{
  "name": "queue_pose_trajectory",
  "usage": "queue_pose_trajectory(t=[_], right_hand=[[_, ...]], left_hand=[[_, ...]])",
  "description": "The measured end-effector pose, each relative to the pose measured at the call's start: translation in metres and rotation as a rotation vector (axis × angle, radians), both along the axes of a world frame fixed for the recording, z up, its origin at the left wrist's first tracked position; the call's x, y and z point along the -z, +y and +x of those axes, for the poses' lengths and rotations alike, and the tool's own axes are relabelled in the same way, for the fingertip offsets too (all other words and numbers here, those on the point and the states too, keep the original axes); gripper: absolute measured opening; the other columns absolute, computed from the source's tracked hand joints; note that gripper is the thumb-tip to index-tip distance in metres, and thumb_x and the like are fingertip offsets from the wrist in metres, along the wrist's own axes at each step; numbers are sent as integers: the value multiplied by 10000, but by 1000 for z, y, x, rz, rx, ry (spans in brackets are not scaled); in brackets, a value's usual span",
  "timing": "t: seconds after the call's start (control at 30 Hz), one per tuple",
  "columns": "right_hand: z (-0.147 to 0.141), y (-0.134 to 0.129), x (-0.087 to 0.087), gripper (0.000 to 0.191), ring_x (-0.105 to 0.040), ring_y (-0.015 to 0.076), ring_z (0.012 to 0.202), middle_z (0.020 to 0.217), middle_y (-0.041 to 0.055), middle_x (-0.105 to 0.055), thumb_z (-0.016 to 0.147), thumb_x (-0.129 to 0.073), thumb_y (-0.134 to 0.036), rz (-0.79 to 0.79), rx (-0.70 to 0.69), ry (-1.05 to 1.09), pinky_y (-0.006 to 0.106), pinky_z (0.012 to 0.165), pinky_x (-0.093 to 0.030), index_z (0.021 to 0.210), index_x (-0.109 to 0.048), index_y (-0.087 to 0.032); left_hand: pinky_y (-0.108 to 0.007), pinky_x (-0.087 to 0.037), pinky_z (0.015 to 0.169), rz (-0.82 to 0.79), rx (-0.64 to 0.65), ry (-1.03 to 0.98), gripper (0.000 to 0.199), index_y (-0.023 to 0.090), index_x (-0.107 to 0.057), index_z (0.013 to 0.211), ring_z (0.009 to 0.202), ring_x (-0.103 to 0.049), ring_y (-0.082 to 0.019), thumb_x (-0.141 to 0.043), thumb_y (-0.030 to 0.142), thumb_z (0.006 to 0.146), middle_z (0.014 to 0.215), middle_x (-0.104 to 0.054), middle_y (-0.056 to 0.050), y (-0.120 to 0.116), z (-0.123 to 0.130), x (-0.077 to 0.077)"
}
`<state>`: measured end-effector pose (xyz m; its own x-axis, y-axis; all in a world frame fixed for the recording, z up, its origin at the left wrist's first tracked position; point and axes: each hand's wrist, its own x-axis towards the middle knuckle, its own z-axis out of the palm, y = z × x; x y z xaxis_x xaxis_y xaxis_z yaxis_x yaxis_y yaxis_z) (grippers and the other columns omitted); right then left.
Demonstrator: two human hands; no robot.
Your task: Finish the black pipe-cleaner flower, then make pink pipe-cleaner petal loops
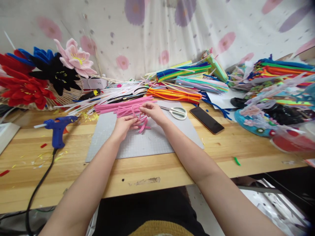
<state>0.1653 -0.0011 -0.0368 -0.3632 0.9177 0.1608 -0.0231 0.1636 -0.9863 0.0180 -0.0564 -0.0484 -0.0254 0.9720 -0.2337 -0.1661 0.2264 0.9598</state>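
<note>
Over the grey cutting mat [147,142], my left hand [125,127] and my right hand [152,111] both pinch a bent pink pipe cleaner [133,110] that loops up between them. Under and behind the fingers lie more pink pipe cleaners [108,108] in a long bundle. A few short folded pink pieces [143,127] rest on the mat just in front of the hands. Beside my right hand is a pair of scissors [179,113] with pale handles, its blades partly hidden behind the hand.
A blue glue gun [58,128] stands at left, its cord running off the front edge. Pipe-cleaner flowers [76,58] fill the back left. A phone [207,120] lies right of the mat. Orange pipe cleaners [174,95] and other coloured bundles line the back; a decorated blue item [249,126] is at right.
</note>
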Motion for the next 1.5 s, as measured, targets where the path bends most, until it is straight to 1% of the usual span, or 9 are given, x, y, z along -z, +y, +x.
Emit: queue_pose_trajectory(t=[0.1, 0.5, 0.73, 0.83, 0.93, 1.03, 1.13, 1.33, 1.5], right_hand=[[-1, -2, -2, 209, -474, 67, 555, 597, -35, -572, 669, -637, -346, 13, -4, -4, 204, 530, -363, 668, -535, -164], [-1, -3, 0, 235, -460, 64, 538, 621, -23, -608, 656, -668, -351, -77, -39, 61, 186, 481, -318, 666, -519, -169], [7, 5, 11, 242, -396, 37, 449, 549, -75, -514, 640, -693, -288, -360, -85, 314, 156, 411, -256, 689, -482, -180], [11, 5, 15, 217, -445, 47, 483, 642, -54, -572, 688, -679, -332, -419, -170, 389, 155, 403, -286, 800, -560, -190], [11, 5, 18, 252, -539, 73, 597, 863, 2, -662, 738, -649, -369, -434, -266, 397, 165, 443, -368, 924, -625, -201], [11, 5, 20, 222, -596, 105, 714, 951, 35, -682, 775, -628, -359, -478, -284, 369, 201, 582, -476, 920, -659, -193], [13, 5, 19, 222, -608, 110, 758, 945, 50, -691, 824, -579, -376, -506, -245, 367, 223, 695, -503, 879, -672, -182], [13, 6, 19, 220, -616, 110, 776, 895, 49, -695, 858, -543, -365, -518, -205, 332, 224, 724, -505, 832, -660, -180], [14, 10, 24, 314, -632, 132, 780, 861, 72, -693, 841, -541, -459, -540, -262, 307, 264, 750, -515, 840, -650, -165]], left_hand=[[-232, -528, 593, -20, 19, -24, 173, 85, -692, 764, 828, -682, -213, -720, 179, 622, 948, -703, -145, -1, -1, -2], [-219, -526, 563, -9, -22, 27, 180, 76, -676, 757, 666, -667, -151, -751, 164, 619, 723, -691, -91, 3, 4, -1], [-228, -518, 527, 51, 13, 4, 426, 90, -551, 1052, 506, -612, -111, -709, 88, 657, 630, -677, -36, -2, 8, -7], [-239, -509, 496, 19, 86, -14, 469, 82, -510, 1069, 473, -596, -118, -712, 67, 646, 599, -667, -39, -6, 8, -10], [-236, -497, 483, -24, 144, -21, 476, 80, -499, 1039, 451, -575, -110, -724, 48, 621, 580, -655, -37, -7, 7, -10], [-226, -487, 480, -46, 160, -24, 462, 95, -484, 988, 448, -569, -103, -730, 34, 601, 577, -649, -34, -6, 6, -8], [-232, -491, 487, -38, 162, -29, 438, 110, -463, 966, 449, -568, -103, -714, 31, 615, 571, -643, -25, -5, 6, -6], [-220, -474, 469, -48, 161, -32, 437, 119, -461, 943, 432, -560, -100, -729, 41, 607, 564, -635, -15, -6, 8, -8], [-226, -473, 467, -54, 146, -16, 433, 124, -442, 949, 426, -558, -104, -714, 32, 624, 565, -640, -20, -7, 8, -9]])
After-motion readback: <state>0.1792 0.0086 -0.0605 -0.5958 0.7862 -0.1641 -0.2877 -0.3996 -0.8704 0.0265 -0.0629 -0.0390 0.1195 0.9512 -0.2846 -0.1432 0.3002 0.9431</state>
